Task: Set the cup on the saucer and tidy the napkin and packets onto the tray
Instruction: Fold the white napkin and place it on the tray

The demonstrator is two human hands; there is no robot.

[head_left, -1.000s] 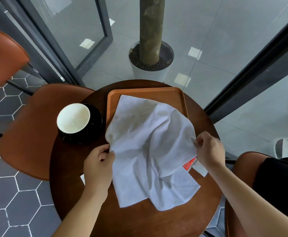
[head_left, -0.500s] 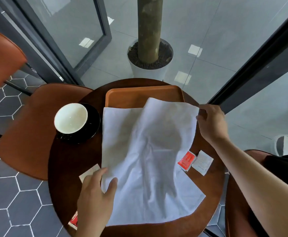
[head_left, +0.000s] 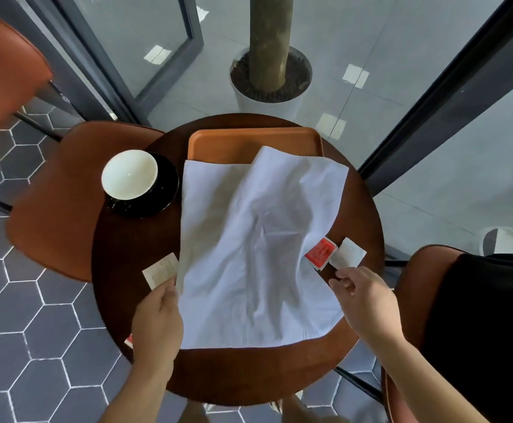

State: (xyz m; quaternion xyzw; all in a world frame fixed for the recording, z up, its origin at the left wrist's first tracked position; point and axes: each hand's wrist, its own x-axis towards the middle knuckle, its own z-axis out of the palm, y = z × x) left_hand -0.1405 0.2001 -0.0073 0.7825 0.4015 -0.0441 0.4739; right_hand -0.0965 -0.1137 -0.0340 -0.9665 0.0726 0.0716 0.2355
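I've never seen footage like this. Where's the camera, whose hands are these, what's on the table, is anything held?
No machine: a person's two bare hands, filmed by one camera worn on the head, looking down. On the round table stand an orange tray and a white cup on a black saucer. A white napkin lies spread, partly over the tray. A pale packet lies left of it, a red packet and a white packet right. The left hand is at the napkin's left edge; its grip is unclear. The right hand hovers by the right packets, holding nothing.
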